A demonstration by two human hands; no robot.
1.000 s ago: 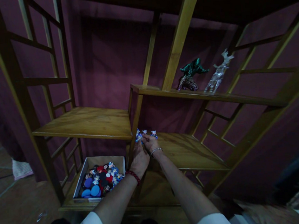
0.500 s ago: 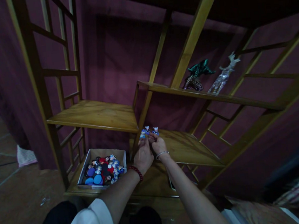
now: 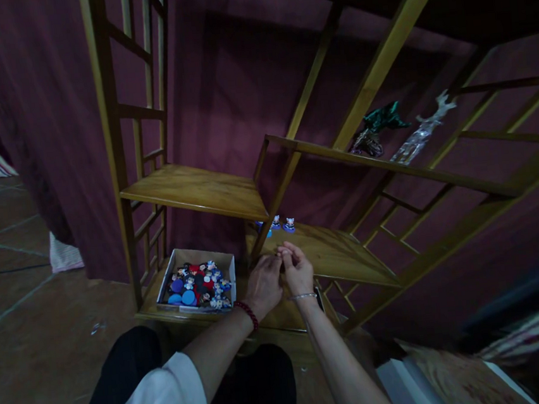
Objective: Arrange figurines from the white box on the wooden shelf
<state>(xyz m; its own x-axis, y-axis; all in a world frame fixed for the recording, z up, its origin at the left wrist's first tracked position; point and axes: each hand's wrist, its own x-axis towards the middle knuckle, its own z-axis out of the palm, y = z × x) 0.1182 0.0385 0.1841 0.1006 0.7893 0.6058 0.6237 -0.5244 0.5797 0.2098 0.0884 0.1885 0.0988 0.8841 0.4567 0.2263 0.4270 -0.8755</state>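
My left hand (image 3: 264,286), with a red bead bracelet on its wrist, and my right hand (image 3: 298,270), wearing a silver bangle, meet above the front edge of the lower right shelf (image 3: 336,253). Both have their fingers curled and pinched together at the tips. Whatever they hold is too small and dark to make out. Behind them on that shelf stand small figurines on purple-blue bases: one figurine (image 3: 289,225) in plain sight, another figurine (image 3: 276,221) beside it, and at least one more partly hidden by the post. To the left, a shallow cardboard box (image 3: 231,275) holds several similar figurines.
An upper left shelf (image 3: 196,187) juts out above the box. A slanting wooden post (image 3: 276,198) divides the compartments. On the upper right shelf stand a green-and-dark ornament (image 3: 377,129) and a clear deer-like ornament (image 3: 422,131). A dark flat device (image 3: 319,299) lies low behind my right wrist.
Both hands have drawn back from the figurines toward me, staying close together. More of the figurines and their bases shows. The view has shifted, so the shelving sits further right.
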